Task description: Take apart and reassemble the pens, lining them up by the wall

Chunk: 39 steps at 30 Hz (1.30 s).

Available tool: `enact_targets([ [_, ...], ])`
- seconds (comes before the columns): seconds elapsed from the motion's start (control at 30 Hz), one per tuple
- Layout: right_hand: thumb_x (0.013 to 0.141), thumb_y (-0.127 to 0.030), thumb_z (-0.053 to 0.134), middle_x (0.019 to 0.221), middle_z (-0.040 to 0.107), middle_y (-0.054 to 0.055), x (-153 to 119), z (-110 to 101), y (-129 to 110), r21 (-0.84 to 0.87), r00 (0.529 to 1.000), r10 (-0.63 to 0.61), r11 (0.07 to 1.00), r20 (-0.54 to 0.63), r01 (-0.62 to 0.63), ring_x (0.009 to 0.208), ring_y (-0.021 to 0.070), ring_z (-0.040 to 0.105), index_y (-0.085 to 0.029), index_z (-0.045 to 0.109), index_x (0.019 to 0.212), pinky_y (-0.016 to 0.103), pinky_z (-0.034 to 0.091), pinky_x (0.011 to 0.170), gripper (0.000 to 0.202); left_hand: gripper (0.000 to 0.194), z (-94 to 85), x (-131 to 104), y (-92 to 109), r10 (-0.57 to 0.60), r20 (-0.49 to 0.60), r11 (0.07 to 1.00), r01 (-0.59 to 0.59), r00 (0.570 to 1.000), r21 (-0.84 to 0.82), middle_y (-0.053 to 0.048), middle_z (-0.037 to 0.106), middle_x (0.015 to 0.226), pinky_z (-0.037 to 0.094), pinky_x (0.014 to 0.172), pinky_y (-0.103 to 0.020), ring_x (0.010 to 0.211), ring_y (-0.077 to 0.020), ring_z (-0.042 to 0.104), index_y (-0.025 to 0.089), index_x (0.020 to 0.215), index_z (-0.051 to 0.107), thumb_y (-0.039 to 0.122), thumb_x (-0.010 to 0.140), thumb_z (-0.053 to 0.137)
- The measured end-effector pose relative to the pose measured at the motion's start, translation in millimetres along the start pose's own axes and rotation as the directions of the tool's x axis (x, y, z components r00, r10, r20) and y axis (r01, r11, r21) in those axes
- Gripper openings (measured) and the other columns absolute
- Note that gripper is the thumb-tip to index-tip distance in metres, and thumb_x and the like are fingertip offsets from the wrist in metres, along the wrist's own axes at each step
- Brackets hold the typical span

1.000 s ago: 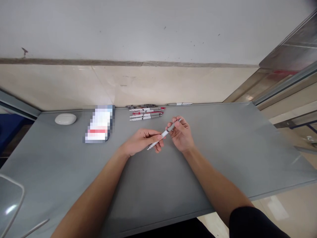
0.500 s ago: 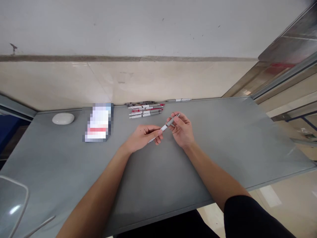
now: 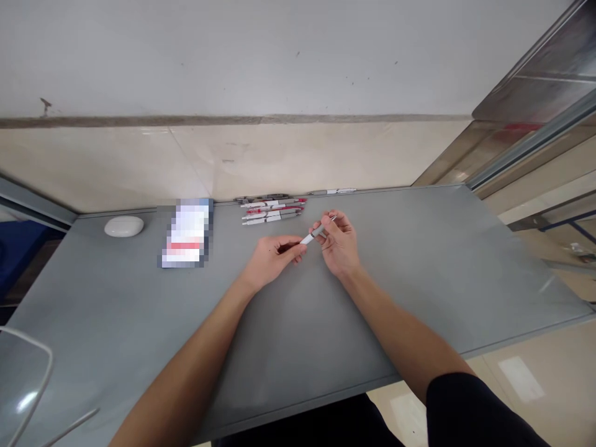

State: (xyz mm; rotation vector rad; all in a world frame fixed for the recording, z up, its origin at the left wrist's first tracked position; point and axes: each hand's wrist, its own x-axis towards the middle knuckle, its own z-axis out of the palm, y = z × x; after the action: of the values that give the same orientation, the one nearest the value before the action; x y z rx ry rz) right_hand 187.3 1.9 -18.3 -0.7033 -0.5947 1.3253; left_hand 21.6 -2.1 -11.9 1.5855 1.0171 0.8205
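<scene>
A white and grey pen [image 3: 308, 239] is held between my two hands above the grey table [image 3: 298, 335], tilted up toward the right. My left hand [image 3: 274, 257] pinches its white lower part, and the fingers cover that end. My right hand [image 3: 339, 242] grips the grey section close to the metal tip, thumb and fingers wrapped round it. Just beyond my hands, a group of several pens [image 3: 271, 216] in white, red and dark colours lies side by side. One more white and grey pen [image 3: 333, 191] lies apart along the table's back edge.
To the left are a white rounded case [image 3: 123, 226] and a blurred, bright-screened flat object [image 3: 186, 236]. A white cable [image 3: 46, 372] curves over the near left corner. Behind the table rises a tiled wall [image 3: 298, 155]; metal framing [image 3: 526, 149] stands at the right.
My left hand has slid up along the pen, covering more of its white end. My right hand's fingers have closed further over the tip. The view has shifted slightly.
</scene>
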Motion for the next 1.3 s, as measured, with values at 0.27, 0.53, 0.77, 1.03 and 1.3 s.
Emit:
enact_targets([
  [0.27, 0.068, -0.026, 0.080, 0.079, 0.063, -0.008, 0.9, -7.4, -2.0, 0.021, 0.988, 0.072, 0.997, 0.138, -0.076, 0.070, 0.0081, 0.066, -0.026, 0.065, 0.077, 0.024, 0.059, 0.069, 0.018, 0.032, -13.0, -4.6, 10.8, -0.061, 0.276, 0.971, 0.120, 0.959, -0.205, -0.005, 0.069, 0.079, 0.055, 0.069, -0.028, 0.068, -0.0136, 0.064, 0.014, 0.083, 0.070, 0.044, 0.087, 0.062],
  [0.53, 0.067, -0.025, 0.081, 0.077, 0.060, -0.009, 0.8, -3.6, 0.4, -0.013, 1.000, 0.019, 1.000, 0.025, -0.019, 0.066, 0.0063, 0.062, -0.025, 0.060, 0.077, 0.024, 0.059, 0.069, 0.023, 0.027, -0.9, -3.6, 1.6, 0.019, 0.027, 1.000, -0.019, 0.999, -0.008, 0.000, 0.067, 0.071, 0.053, 0.071, -0.027, 0.065, -0.0126, 0.061, 0.017, 0.091, 0.073, 0.041, 0.084, 0.066],
  [0.77, 0.067, -0.028, 0.081, 0.082, 0.064, -0.007, -0.1, -4.8, -0.1, -0.008, 0.998, 0.043, 0.999, 0.055, -0.042, 0.070, 0.0076, 0.065, -0.026, 0.065, 0.079, 0.023, 0.059, 0.068, 0.020, 0.029, -4.7, -4.4, 3.8, -0.032, 0.120, 0.990, 0.049, 0.992, -0.136, -0.003, 0.069, 0.074, 0.056, 0.071, -0.028, 0.066, -0.0138, 0.065, 0.014, 0.093, 0.072, 0.042, 0.084, 0.065],
  [1.03, 0.068, -0.030, 0.081, 0.079, 0.063, -0.008, 1.2, -9.6, 0.2, 0.049, 0.985, 0.086, 0.994, 0.147, -0.095, 0.072, 0.0080, 0.065, -0.028, 0.065, 0.076, 0.022, 0.060, 0.067, 0.018, 0.030, -9.0, -6.8, 10.0, -0.056, 0.248, 0.951, 0.127, 0.967, -0.282, -0.006, 0.068, 0.078, 0.056, 0.067, -0.028, 0.066, -0.0144, 0.065, 0.013, 0.082, 0.071, 0.042, 0.087, 0.063],
  [1.3, 0.067, -0.026, 0.082, 0.078, 0.063, -0.008, 3.2, 0.2, 4.4, -0.014, 0.999, 0.027, 1.000, -0.018, -0.028, 0.067, 0.0074, 0.064, -0.025, 0.062, 0.074, 0.026, 0.060, 0.069, 0.021, 0.027, -0.6, -4.5, -7.6, 0.157, -0.105, 0.972, -0.136, 0.982, 0.190, -0.001, 0.069, 0.072, 0.051, 0.067, -0.025, 0.064, -0.0128, 0.061, 0.018, 0.098, 0.075, 0.040, 0.087, 0.063],
])
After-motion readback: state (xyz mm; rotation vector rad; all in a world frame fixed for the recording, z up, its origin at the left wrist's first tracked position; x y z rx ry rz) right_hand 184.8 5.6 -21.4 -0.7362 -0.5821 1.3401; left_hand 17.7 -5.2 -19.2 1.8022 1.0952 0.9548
